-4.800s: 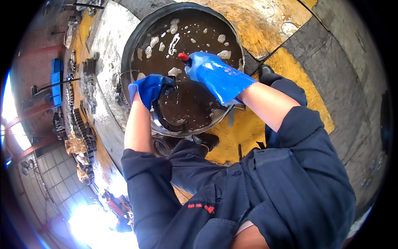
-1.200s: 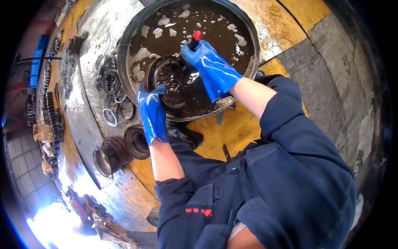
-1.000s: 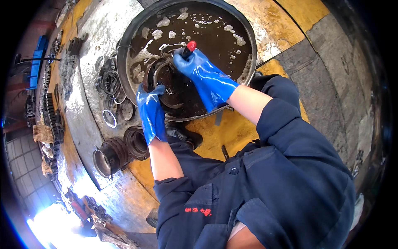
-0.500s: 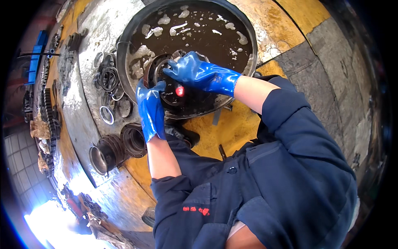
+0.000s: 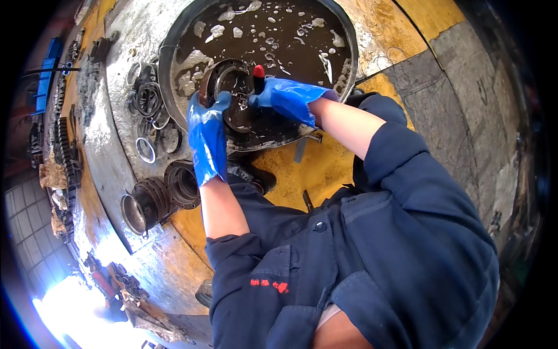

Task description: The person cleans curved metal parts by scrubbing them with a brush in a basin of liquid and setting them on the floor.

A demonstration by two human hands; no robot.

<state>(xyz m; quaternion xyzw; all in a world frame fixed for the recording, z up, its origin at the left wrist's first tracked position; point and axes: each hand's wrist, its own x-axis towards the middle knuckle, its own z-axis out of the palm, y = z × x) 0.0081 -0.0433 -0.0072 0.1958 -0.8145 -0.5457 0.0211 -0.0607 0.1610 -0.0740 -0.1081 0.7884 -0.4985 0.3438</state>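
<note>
With 12 o'clock pointing away from our body, we have both hands over the basin [image 5: 164, 70] of dark, foam-flecked liquid. Our gloved left hand [image 5: 207, 116] holds the flanged ring [image 5: 215, 77] by its near-left edge, at about the ring's 8 o'clock, with the thumb on the inner side and the fingers reaching round the outside. From that grip the ring lies toward 1 to 2 o'clock. It is tilted, its bore facing roughly 3 to 4 o'clock, toward our other hand.

Our gloved right hand [image 5: 278, 98] has its grip closed round a black handle with a red tip [image 5: 258, 78]. In the view the handle's long axis runs close to 12–6, red end at 12; we cannot make out its lower end. From this grip the ring lies toward 9 o'clock. The left hand is the nearer, being in contact; the right is just beside the bore, and we cannot tell whether its fingers or the tool touch metal. We judge this gap between handle and bore to be the relation that counts.

Outside the basin, loose rings [image 5: 150, 100] lie at 9 o'clock from our left hand, and two flanged housings [image 5: 141, 205] at about 7.
</note>
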